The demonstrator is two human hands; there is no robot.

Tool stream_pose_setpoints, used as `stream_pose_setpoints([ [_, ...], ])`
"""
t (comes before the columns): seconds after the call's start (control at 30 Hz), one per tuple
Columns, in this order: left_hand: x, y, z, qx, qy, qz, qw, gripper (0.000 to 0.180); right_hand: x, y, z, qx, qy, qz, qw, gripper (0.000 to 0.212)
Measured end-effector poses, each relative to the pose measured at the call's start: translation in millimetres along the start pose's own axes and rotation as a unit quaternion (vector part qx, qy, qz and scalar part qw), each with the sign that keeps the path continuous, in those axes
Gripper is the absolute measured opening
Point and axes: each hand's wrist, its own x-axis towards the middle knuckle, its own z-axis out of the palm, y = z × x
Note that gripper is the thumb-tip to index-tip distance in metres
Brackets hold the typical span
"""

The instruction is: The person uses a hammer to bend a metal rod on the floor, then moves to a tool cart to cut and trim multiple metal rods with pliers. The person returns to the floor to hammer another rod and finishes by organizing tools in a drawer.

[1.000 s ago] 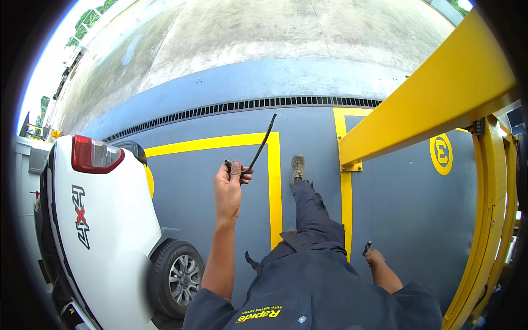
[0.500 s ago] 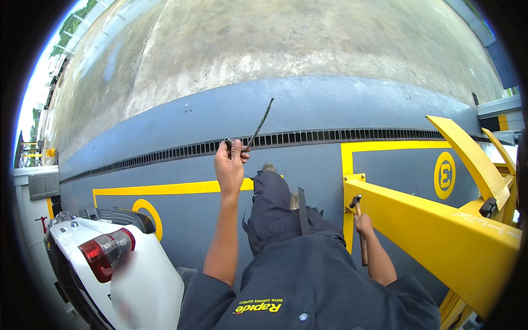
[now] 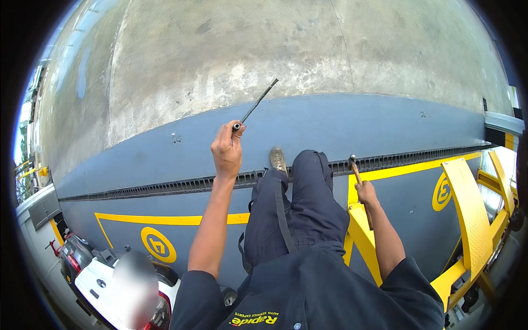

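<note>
My left hand [image 3: 226, 154], raised in front of me, is closed around a dark L-shaped lug wrench [image 3: 257, 104]. Its round hollow end shows beside my fingers, while its thin bar slants up and right to a flattened tip. Lower and to the right, my right hand [image 3: 366, 192] grips a ball-peen hammer [image 3: 356, 169] by its wooden handle. The hammer's metal head points up, away from me. Both tools are held in the air, apart from each other.
A dark drain grate [image 3: 165, 190] crosses the blue-grey floor ahead of my legs. Yellow lift parts [image 3: 467, 214] stand close on my right. At lower left is a white vehicle [image 3: 93, 283]. Bare concrete [image 3: 231, 49] stretches beyond the painted strip.
I have moved forward; the grate is now by my legs and the vehicle and lift sit farther back. The lug wrench has turned in my left hand, its hollow end now facing me.
</note>
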Motion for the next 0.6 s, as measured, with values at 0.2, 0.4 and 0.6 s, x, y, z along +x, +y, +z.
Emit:
stream_pose_setpoints([
  [0.2,155.9,-120.8,139.8,-0.007,-0.067,0.005,0.998,0.018,113.8,-94.4,-11.5,-0.014,0.056,-0.006,0.998,0.04],
  [0.4,268.7,-280.4,328.7,0.036,-0.154,0.015,0.987,0.019,320.6,-250.0,-23.4,0.013,0.088,-0.038,0.995,0.04],
  [0.6,327.2,-460.9,533.9,0.033,-0.196,0.041,0.979,0.019,554.6,-409.9,-11.9,0.062,0.095,-0.097,0.989,0.037],
])
